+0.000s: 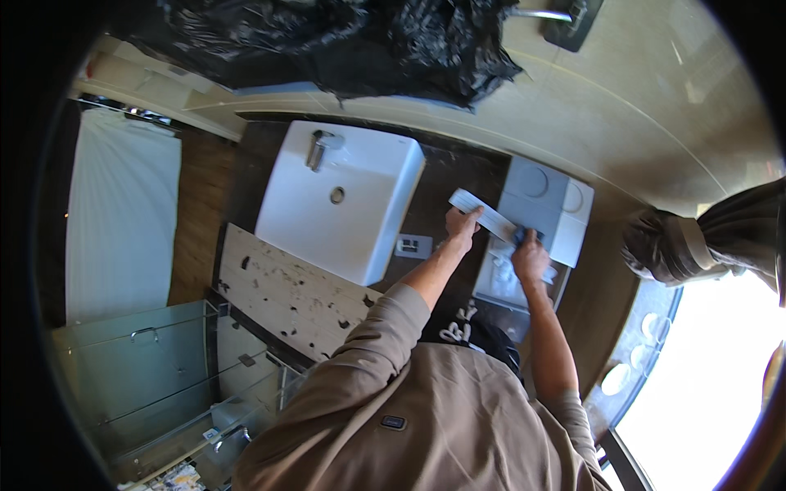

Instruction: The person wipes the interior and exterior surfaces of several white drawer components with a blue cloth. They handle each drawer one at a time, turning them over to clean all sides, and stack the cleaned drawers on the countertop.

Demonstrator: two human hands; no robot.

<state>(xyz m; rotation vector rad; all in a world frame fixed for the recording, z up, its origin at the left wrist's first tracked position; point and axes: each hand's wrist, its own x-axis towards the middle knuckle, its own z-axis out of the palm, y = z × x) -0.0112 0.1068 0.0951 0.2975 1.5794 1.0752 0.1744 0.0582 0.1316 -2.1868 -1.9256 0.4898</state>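
My left hand [463, 227] grips a long, narrow white piece [488, 212] with lines along its face, over the dark stone countertop [439, 178]. A small dark object [523, 233] is held in my right hand [530, 259] against the piece's lower right end; its kind is unclear. Beneath the right hand sits an open container [488, 276] with crumpled clear plastic [505, 270] in it. Just beyond lie a grey box [519, 184] and a white box [574, 224], each with a circle on top.
Left of my hands is a white washbasin [356, 159] with a chrome faucet [316, 150]. A socket plate [413, 245] lies beside it. A stained pale panel [295, 288] and a glass shower enclosure [141, 368] are at lower left. Black plastic sheeting [344, 49] hangs along the far wall.
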